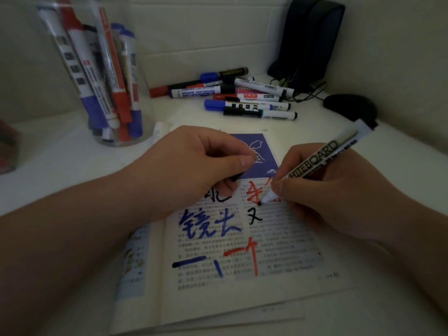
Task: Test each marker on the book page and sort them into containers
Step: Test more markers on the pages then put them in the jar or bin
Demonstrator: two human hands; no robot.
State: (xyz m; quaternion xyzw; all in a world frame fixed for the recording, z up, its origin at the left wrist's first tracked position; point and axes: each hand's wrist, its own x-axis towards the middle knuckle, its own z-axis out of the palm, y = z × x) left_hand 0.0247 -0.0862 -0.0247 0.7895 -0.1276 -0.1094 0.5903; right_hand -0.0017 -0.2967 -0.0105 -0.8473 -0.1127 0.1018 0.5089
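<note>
Black tip (260, 203) touches the page (278, 238): the right hand (339, 190) grips the marker (312, 163), testing it; the left hand (194, 161) pinches what looks like the cap (236, 177). Next probably comes recapping, then sorting.

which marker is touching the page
The whiteboard marker in the right hand, tip on the book page, black cap in the left hand; the rest sit in the pile or the clear container.

The right hand (334, 190) presses a marker (315, 161) tip onto the book (242, 253) page; the left hand (194, 163) grips a black cap (235, 177).
</note>
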